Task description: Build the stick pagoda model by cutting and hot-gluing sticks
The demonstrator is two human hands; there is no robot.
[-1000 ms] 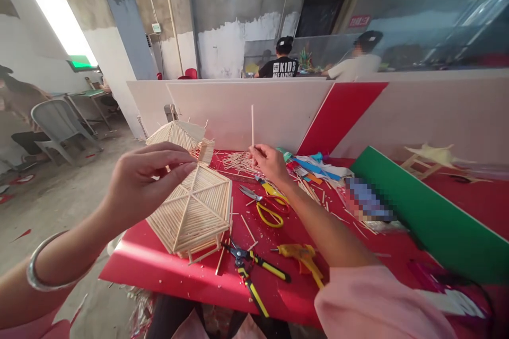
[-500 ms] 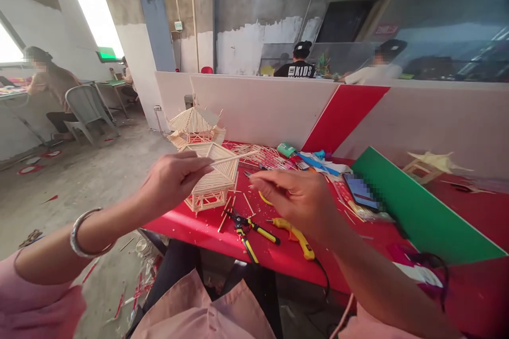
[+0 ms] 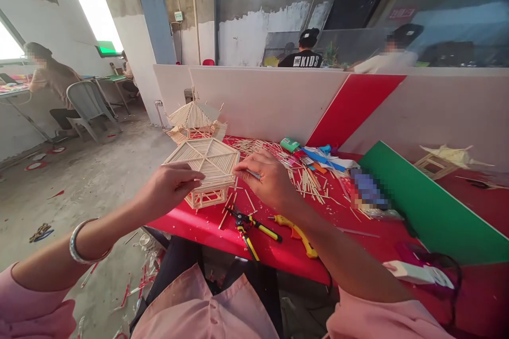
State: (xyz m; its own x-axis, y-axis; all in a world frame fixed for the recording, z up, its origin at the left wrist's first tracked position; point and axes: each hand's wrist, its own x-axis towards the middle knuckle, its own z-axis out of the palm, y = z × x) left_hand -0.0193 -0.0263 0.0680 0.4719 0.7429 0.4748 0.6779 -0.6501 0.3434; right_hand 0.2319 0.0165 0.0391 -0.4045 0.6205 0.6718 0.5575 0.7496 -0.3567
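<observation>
A model pavilion of thin wooden sticks (image 3: 207, 161) stands before me, with a six-sided ribbed roof. My left hand (image 3: 175, 183) is closed at the roof's front left edge, pinching a thin wooden stick (image 3: 218, 174) that lies along that edge. At the right corner of the roof is my right hand (image 3: 264, 177), its fingertips pressed together by the stick's other end. A small grey metal tool (image 3: 253, 174) shows between its fingers; its kind is mostly hidden. Below the hands lie yellow-and-black pliers (image 3: 248, 230) and a yellow glue gun (image 3: 298, 235).
Behind stands a second stick pavilion (image 3: 194, 116). Loose sticks (image 3: 308, 183) and a green bottle (image 3: 289, 144) lie on the red table (image 3: 270, 254). A green board (image 3: 429, 196) leans at right, near a small model (image 3: 441, 161). A white partition (image 3: 258, 95) closes the back.
My left hand has lowered the stick from above the roof to its front edge. My right hand has moved left and up to the roof's right corner. The view has shifted slightly.
</observation>
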